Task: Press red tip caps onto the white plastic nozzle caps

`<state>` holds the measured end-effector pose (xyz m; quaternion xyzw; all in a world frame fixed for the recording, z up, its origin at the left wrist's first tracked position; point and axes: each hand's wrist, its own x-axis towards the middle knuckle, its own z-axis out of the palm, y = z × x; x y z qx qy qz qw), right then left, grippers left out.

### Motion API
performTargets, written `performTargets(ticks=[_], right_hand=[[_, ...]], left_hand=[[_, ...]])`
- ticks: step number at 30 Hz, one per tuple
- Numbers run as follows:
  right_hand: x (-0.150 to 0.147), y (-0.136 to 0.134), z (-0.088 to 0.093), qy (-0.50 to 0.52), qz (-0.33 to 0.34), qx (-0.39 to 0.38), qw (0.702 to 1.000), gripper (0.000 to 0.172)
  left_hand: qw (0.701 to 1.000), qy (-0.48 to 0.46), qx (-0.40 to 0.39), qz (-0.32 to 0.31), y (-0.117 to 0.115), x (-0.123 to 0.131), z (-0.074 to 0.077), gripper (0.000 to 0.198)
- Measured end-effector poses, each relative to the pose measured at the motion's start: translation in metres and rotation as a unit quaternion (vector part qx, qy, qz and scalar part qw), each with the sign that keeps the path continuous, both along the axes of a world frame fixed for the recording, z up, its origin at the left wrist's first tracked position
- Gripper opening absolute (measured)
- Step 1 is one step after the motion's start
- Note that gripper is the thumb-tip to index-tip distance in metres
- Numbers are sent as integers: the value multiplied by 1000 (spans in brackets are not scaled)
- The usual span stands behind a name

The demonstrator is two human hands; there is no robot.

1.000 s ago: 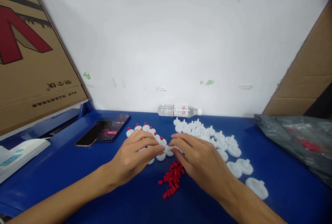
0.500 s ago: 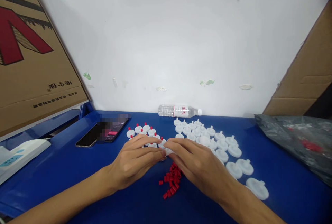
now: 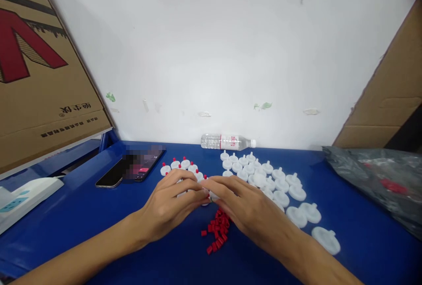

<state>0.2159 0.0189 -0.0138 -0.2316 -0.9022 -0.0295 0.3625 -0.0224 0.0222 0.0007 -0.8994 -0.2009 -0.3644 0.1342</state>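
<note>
Just behind a heap of small red caps (image 3: 218, 228), my two hands meet fingertip to fingertip. In my right hand (image 3: 242, 201) is a white round plastic piece (image 3: 214, 196), mostly covered by the fingers. The fingers of my left hand (image 3: 173, 201) are bent together against its left side. A spot of red shows at those fingertips; whether it is a cap in them or one behind them I cannot tell. White discs with red caps on their stems (image 3: 165, 169) stand beyond my left hand. Uncapped white discs with stems (image 3: 297, 191) spread beyond and beside my right hand.
A clear plastic bottle (image 3: 227, 141) lies by the wall. Two phones (image 3: 110, 175) rest on the blue table (image 3: 138, 258) at left, near a white power strip (image 3: 31, 195). A grey plastic bag (image 3: 372, 184) sits at right. A cardboard box (image 3: 49, 100) stands at left.
My hands stay together in the same place. My left fingers have bent more, my right fingertips have shifted slightly left, and less of the white piece shows.
</note>
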Motion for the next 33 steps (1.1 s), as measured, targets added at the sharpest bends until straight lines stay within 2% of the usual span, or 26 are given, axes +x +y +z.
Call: performTargets(ticks=[3,6,9,12,18,22,28,33], right_hand=[[1,1,2,-5,4,0,1000,59],[1,3,4,0,-26,56,998,60],[-1,3,7,3,-50,117,992,57],[-4,1,9,-17,-38,159,986,49],[-10,0,1,-58,-73,241,966,54],[-12,2,-4,-83,-75,235,966,54],[-14,1,-6,-72,-67,233,968,54],[-17,-3,-14,-53,-68,230,969,60]], left_hand=[[1000,-1,-25,10,1,0,2,11],[999,13,-40,24,2,0,4,8],[999,30,-36,15,2,1,6,8],[999,29,-39,4,1,2,7,10],[992,9,-125,-15,-2,3,4,18],[980,45,-194,-2,-2,3,5,21],[982,68,-175,-3,0,3,3,22],[977,49,-209,20,-6,5,-1,24]])
